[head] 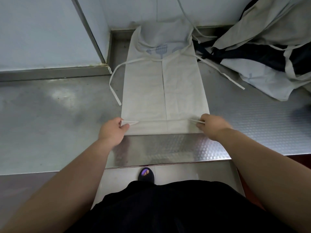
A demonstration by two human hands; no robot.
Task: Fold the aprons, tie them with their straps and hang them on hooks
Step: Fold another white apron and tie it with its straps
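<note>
A pale apron (161, 91) lies flat on the steel table (50, 115), its sides folded in lengthwise so they meet at a middle seam. Its bib leans up the back wall. Near the front a narrow band of the bottom hem is turned over. My left hand (113, 129) pinches the left end of that fold, and my right hand (212, 126) pinches the right end. One waist strap (113, 84) curls off to the left, the other strap (223, 75) trails to the right.
A heap of other aprons (262, 52), pale and dark, lies at the back right of the table. A steel ledge and wall corner (104, 64) stand at the back left. The table's front edge (168, 163) runs just ahead of my body.
</note>
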